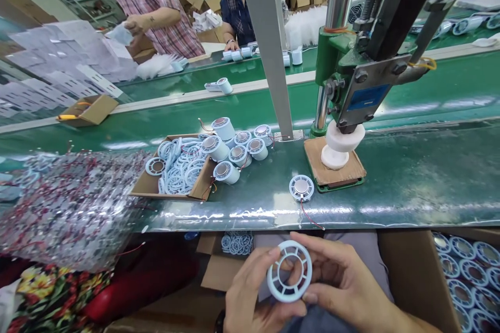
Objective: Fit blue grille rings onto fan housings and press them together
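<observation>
Both hands hold one pale blue plastic ring frame (289,271) below the near table edge, above the lap. The left hand (253,296) is curled, thumb and fingers pinching the frame's left rim. The right hand (344,283) is partly closed, fingers on the frame's right rim and lower edge. The frame is face-on to the camera, its spokes and open centre visible.

Containers: a shallow cardboard tray (175,171) on the green table (410,177) holds a loose heap of like frames. Just beside its right wall stand several cylindrical motor units (234,148) with red leads. A carton (469,270) at lower right, below table level, holds assembled fan units in rows. A second box (234,250) under the table holds more rings.

One assembled fan disc (301,188) lies alone near the table's front edge, its red wire trailing over it. Behind it stands a press (344,114) on a wooden base. Open table surface lies right of the press. A heap of wired parts (70,208) overhangs the left edge.
</observation>
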Available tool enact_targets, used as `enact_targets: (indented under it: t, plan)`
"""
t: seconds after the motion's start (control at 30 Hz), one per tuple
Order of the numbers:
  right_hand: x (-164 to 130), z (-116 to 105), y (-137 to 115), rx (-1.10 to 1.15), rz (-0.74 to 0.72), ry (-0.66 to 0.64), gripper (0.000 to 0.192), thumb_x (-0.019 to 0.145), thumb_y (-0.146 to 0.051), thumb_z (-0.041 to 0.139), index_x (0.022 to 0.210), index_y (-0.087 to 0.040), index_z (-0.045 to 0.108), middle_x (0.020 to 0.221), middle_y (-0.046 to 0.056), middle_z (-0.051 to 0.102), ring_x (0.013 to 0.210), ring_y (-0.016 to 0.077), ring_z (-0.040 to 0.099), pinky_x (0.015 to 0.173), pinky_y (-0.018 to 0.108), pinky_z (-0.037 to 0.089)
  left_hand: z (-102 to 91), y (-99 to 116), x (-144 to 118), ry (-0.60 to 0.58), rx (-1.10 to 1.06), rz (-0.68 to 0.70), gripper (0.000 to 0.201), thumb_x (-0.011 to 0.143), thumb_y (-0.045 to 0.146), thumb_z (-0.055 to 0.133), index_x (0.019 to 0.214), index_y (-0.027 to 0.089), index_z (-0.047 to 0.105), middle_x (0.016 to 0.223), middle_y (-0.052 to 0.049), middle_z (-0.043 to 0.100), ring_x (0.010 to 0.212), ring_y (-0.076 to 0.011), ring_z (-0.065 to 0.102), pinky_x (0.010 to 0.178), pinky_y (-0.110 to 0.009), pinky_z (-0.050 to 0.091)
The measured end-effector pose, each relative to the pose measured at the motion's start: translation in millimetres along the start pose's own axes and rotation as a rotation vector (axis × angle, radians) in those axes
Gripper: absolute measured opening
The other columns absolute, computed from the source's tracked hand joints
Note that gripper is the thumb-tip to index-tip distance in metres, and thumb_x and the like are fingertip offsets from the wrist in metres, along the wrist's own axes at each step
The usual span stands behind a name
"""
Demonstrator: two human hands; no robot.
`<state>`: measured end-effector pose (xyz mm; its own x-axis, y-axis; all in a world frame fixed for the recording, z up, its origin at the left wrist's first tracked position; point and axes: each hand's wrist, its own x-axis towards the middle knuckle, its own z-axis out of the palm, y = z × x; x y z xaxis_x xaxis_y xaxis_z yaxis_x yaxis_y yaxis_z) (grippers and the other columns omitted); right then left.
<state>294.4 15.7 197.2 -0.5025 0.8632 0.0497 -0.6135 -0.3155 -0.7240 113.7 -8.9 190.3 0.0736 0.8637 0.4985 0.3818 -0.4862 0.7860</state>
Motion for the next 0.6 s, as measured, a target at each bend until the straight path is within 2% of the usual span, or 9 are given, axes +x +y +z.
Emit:
enact_targets:
  t: [0.1, 0.17, 0.27, 0.33, 0.43, 0.5, 0.57, 0.6]
  plan:
    - [-1, -1, 0, -0.002, 0.015, 0.029, 0.051, 0.087, -0.018, 0.081, 0.132, -0.040, 0.068, 0.102, -0.002, 0.082, 0.092, 0.0079, 0.077, 0.086, 0.014, 0.058, 0.4, 0, 3, -0.006, 0.026, 0.041, 0.058, 0.085, 0.053, 0.073, 0.134, 0.023, 0.062, 0.101, -0.007, 0.079, 0.087, -0.0208, 0.078, 0.076, -0.025, 0.065]
    - [0, -3, 1, -0.053, 0.011, 0.073, 0.043, 0.090, -0.024, 0.078, 0.130, -0.038, 0.070, 0.099, 0.000, 0.082, 0.085, 0.0096, 0.077, 0.079, 0.016, 0.060, 0.1, 0, 6, -0.042, 0.066, 0.089, 0.055, 0.088, 0.051, 0.071, 0.134, 0.023, 0.060, 0.099, -0.007, 0.079, 0.088, -0.0207, 0.078, 0.075, -0.025, 0.065]
    - [1, -7, 5, -0.246, -0.016, 0.180, 0.032, 0.092, -0.034, 0.074, 0.124, -0.030, 0.075, 0.085, 0.003, 0.081, 0.068, 0.0117, 0.074, 0.066, 0.020, 0.062, -0.2, 0, 12, -0.124, 0.183, 0.135, 0.055, 0.093, 0.051, 0.066, 0.139, 0.023, 0.055, 0.100, -0.008, 0.079, 0.089, -0.0223, 0.078, 0.077, -0.028, 0.065]
    - [1, -10, 7, -0.393, -0.032, 0.240, 0.031, 0.095, -0.039, 0.070, 0.122, -0.025, 0.077, 0.079, 0.004, 0.080, 0.063, 0.0130, 0.072, 0.063, 0.022, 0.062, -0.3, -2, 16, -0.147, 0.277, 0.171, 0.059, 0.095, 0.052, 0.062, 0.144, 0.021, 0.050, 0.101, -0.010, 0.079, 0.091, -0.0240, 0.078, 0.080, -0.031, 0.064]
    - [3, -17, 8, -0.621, -0.072, 0.241, 0.033, 0.103, -0.038, 0.056, 0.126, -0.024, 0.075, 0.076, 0.004, 0.078, 0.061, 0.0141, 0.070, 0.062, 0.024, 0.062, -0.5, -8, 21, -0.191, 0.391, 0.217, 0.061, 0.097, 0.055, 0.057, 0.145, 0.018, 0.050, 0.106, -0.013, 0.077, 0.096, -0.0253, 0.077, 0.084, -0.032, 0.063]
    - [9, -26, 7, -0.880, -0.193, 0.243, 0.034, 0.105, -0.032, 0.050, 0.128, -0.025, 0.073, 0.084, 0.005, 0.078, 0.069, 0.0170, 0.072, 0.069, 0.029, 0.063, 0.5, -18, 25, -0.217, 0.427, 0.212, 0.058, 0.097, 0.055, 0.057, 0.141, 0.017, 0.054, 0.108, -0.013, 0.077, 0.097, -0.0254, 0.076, 0.085, -0.032, 0.062]
    - [20, -39, 7, -1.172, -0.383, 0.325, 0.036, 0.102, -0.028, 0.053, 0.136, -0.025, 0.067, 0.110, 0.011, 0.076, 0.095, 0.0240, 0.072, 0.086, 0.039, 0.062, 3.6, -31, 33, -0.187, 0.439, 0.160, 0.055, 0.096, 0.055, 0.060, 0.135, 0.017, 0.058, 0.107, -0.013, 0.077, 0.096, -0.0258, 0.076, 0.084, -0.033, 0.062]
    - [28, -47, 7, -1.292, -0.468, 0.381, 0.042, 0.099, -0.028, 0.057, 0.141, -0.024, 0.061, 0.125, 0.014, 0.071, 0.110, 0.0282, 0.068, 0.095, 0.044, 0.059, 6.2, -38, 38, -0.159, 0.440, 0.110, 0.053, 0.096, 0.055, 0.061, 0.133, 0.016, 0.059, 0.108, -0.014, 0.076, 0.097, -0.0265, 0.075, 0.084, -0.035, 0.062]
